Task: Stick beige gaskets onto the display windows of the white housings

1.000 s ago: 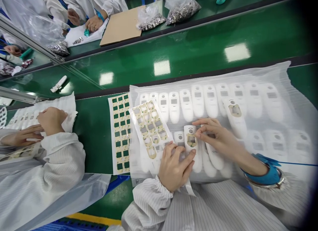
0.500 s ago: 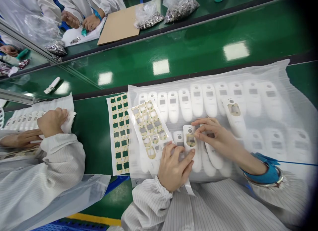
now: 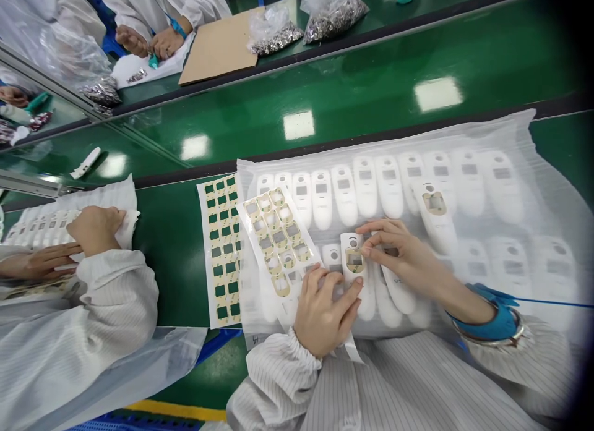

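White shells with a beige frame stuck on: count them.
2: a shell between left hand and right hand, another right of it on foam wrap; others may be hidden.

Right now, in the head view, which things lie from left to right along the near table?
Co-worker's hand → sheet with green squares → tan sticker sheet → left hand → right hand → blue wrist strap.

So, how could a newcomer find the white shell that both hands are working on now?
Start at the foam sheet covering rows of white shells on the green bench. In the front row, find the shell between the left hand and right hand. It lies above the foam, with a tan sticker framing its window.
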The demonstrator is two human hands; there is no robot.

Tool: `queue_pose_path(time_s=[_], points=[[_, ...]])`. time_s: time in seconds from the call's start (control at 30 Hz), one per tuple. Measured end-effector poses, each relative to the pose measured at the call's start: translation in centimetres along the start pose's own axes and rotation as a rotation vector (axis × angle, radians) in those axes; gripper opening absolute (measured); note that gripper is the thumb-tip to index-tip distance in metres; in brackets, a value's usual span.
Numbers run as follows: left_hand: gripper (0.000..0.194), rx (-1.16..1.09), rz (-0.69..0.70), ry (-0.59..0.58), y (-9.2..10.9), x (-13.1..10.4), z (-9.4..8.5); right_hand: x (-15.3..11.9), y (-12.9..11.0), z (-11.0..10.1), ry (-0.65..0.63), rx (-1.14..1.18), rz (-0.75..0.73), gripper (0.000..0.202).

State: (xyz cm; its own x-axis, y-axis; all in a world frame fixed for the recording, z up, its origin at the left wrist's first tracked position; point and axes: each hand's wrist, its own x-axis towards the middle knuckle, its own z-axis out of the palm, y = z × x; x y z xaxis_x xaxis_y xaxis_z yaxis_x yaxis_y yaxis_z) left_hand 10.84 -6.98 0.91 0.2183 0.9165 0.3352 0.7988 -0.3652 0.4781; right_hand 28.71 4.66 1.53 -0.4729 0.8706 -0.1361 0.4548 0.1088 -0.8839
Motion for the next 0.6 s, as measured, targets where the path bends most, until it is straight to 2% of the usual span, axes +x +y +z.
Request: queue_pose_path(time_s=[0.6], points=[[0.036,0.004,-0.015,-0.04,-0.13,0.14,0.1,-0.1,0.25,0.1,-0.008,-0.023,0.001,0.021]])
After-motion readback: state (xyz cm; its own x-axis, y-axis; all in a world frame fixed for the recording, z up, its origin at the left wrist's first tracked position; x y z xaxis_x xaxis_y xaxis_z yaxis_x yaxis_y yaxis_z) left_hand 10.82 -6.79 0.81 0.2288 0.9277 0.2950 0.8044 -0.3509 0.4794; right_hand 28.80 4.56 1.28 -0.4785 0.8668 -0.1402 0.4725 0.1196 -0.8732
